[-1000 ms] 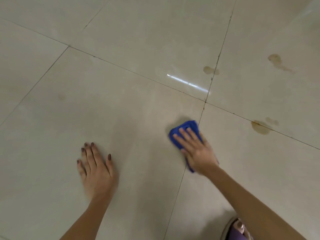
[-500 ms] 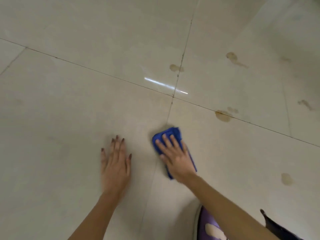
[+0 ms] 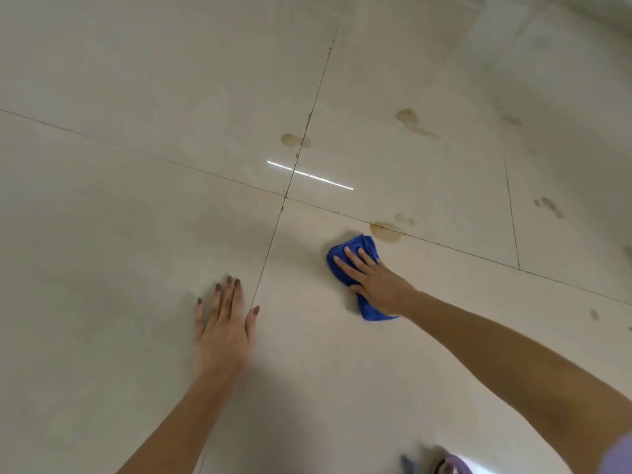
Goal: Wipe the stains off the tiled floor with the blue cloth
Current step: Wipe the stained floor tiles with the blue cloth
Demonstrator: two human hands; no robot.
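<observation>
My right hand [image 3: 376, 283] presses flat on the bunched blue cloth [image 3: 359, 244] on the beige tiled floor [image 3: 136, 234]. The cloth's far edge lies just short of a brown stain [image 3: 388, 230] on a grout line. More brown stains show further off: one [image 3: 294, 140] by the grout line ahead, one [image 3: 412, 121] to its right, another [image 3: 549, 205] at the far right. My left hand [image 3: 224, 323] rests palm down on the tile, fingers spread, holding nothing.
Dark grout lines [image 3: 273, 234] cross the floor between my hands. A bright light streak [image 3: 309, 175] reflects off the glossy tile. A purple slipper tip [image 3: 451, 465] shows at the bottom edge. Small faint spots [image 3: 594, 314] mark the right tile.
My right hand has slid the blue cloth to the right, across the grout line and up to the brown stain. My left hand stays planted on the floor. The view shifted right.
</observation>
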